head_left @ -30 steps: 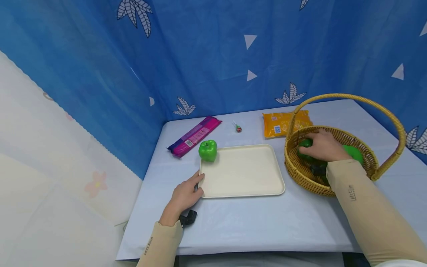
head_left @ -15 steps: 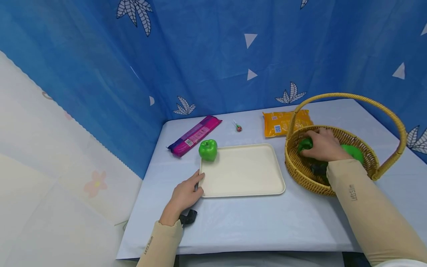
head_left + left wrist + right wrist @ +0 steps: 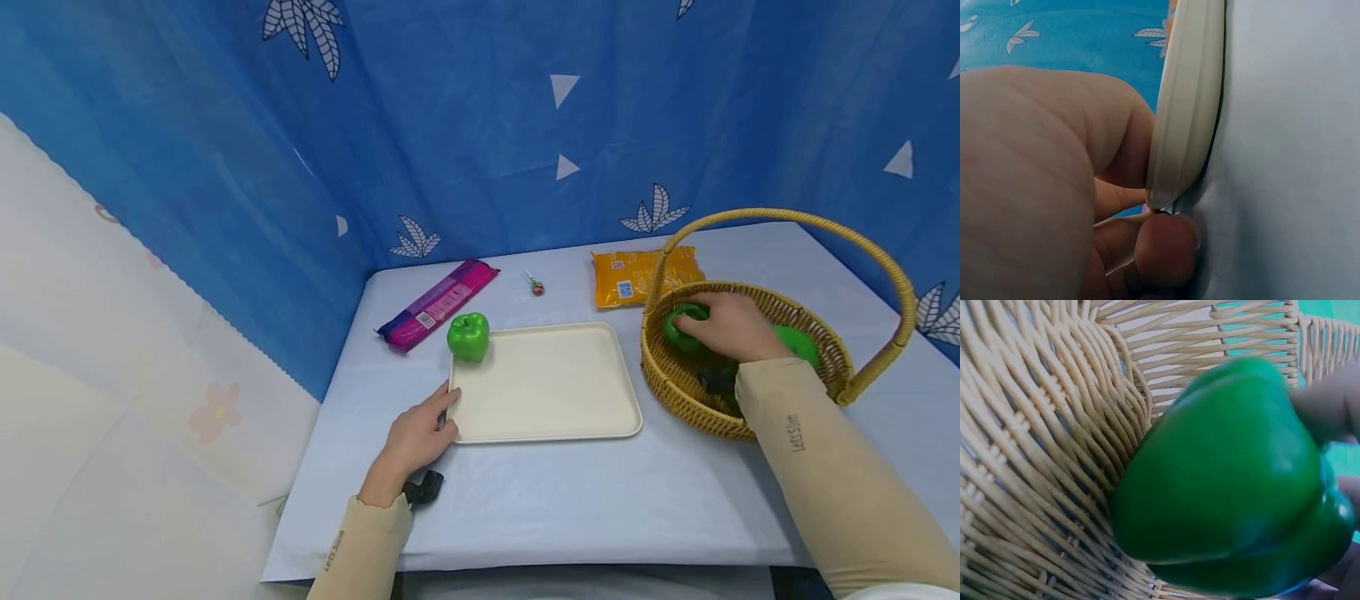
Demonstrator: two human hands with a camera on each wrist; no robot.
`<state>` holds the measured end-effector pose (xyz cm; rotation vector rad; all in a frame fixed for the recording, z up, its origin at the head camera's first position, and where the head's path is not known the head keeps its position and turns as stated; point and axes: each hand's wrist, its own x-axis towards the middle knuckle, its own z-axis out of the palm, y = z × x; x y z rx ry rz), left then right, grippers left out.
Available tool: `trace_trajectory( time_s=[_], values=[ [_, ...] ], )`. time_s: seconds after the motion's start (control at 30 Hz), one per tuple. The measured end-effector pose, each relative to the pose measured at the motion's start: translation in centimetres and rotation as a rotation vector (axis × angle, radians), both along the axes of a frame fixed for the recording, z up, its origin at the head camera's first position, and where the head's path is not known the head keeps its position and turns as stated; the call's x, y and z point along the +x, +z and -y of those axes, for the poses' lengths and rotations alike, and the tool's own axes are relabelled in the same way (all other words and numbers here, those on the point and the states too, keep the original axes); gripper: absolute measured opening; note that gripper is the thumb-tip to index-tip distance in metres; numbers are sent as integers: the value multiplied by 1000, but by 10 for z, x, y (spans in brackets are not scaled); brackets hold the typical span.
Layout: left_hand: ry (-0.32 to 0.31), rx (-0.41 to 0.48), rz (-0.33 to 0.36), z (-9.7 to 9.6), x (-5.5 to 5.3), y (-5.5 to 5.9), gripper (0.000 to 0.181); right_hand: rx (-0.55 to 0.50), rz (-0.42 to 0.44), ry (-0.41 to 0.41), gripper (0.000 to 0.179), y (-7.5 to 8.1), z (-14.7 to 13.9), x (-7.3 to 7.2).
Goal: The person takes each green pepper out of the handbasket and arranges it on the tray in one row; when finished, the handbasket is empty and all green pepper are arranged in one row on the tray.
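Inside the wicker basket (image 3: 693, 417) my right hand (image 3: 731, 323) grips a green bell pepper (image 3: 1229, 481), thumb and fingers round its side. The right wrist view has this pepper close against the woven wall. My left hand (image 3: 420, 429) holds the left edge of a cream rectangular tray (image 3: 547, 383). In the left wrist view the thumb lies on the tray's rim, with other fingertips below its corner. A second green bell pepper (image 3: 468, 337) sits at the tray's back left corner. Another green rounded thing (image 3: 797, 343) lies in the basket, partly covered by my right sleeve.
Behind the tray lie a purple-and-pink packet (image 3: 437, 306) and a small lollipop (image 3: 536, 286). An orange packet (image 3: 622, 279) lies behind the basket, whose tall handle (image 3: 795, 215) arches over my right arm. A blue curtain (image 3: 480, 133) hangs behind the table.
The bell pepper in my right hand has tilted and shifted slightly, and the fingers have moved round it. My left hand and the tray stay where they were.
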<state>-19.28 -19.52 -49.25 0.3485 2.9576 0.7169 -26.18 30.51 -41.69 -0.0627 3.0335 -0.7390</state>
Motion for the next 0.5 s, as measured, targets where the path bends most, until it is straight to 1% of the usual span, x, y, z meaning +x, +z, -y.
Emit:
trace_trajectory(
  time_s=[0.2, 0.33, 0.43, 0.5],
  values=[
    [3, -4, 12, 0, -1, 0, 60, -35, -55, -65, 71, -1, -2, 0],
    [2, -6, 14, 0, -1, -1, 61, -31, -70, -79, 58, 0, -2, 1],
    [0, -6, 10, 1, -1, -1, 60, -25, -49, -67, 55, 0, -1, 0],
    [-1, -5, 5, 1, -1, -1, 60, -29, -7, -48, 65, -1, -1, -1]
  ],
)
